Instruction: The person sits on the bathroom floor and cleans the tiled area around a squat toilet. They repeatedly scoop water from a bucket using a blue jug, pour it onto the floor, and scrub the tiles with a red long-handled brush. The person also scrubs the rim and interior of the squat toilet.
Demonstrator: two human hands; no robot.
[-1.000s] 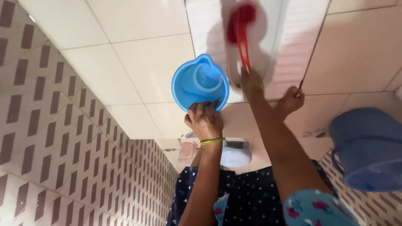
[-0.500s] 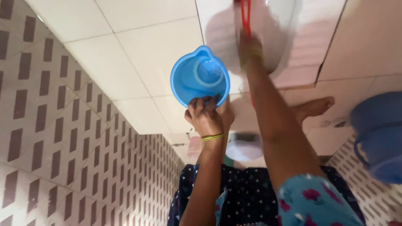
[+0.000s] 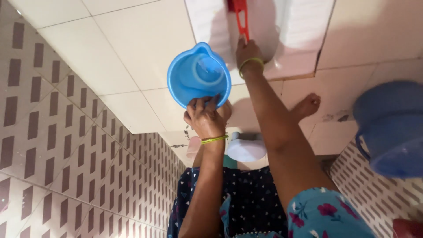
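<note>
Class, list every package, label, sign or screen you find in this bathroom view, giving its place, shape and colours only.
None: no package, label, sign or screen shows.
Only plain things are in view: a blue mug in the left hand, a red brush in the right hand, and a blue bucket at the right.

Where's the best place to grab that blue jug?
Probably the near rim and handle side of the blue jug, coming from the body's side, where the left hand grips it now. The spout points away, and the open mouth faces the camera.
</note>
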